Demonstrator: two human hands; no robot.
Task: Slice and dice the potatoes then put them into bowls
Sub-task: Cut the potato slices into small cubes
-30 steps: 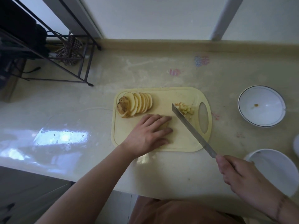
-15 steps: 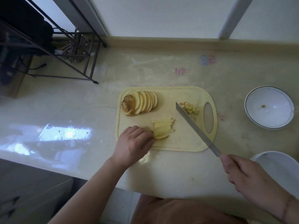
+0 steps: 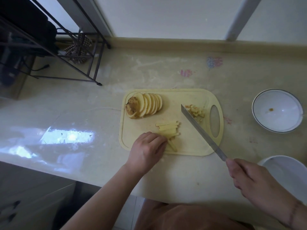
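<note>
A pale yellow cutting board lies on the counter. At its far left a sliced potato leans in a fanned row. Potato strips lie side by side near the board's front. My left hand rests on their left ends with fingers curled over them. A small heap of diced potato sits by the board's handle hole. My right hand grips the handle of a long knife, whose blade slants over the board to the right of the strips.
A white bowl with a dark rim stands right of the board, holding one small scrap. A second white bowl sits at the near right, partly behind my right hand. A black wire rack stands at the back left.
My left hand has slid back to the left, uncovering the potato strips, and now covers only their left ends. The knife has barely moved.
</note>
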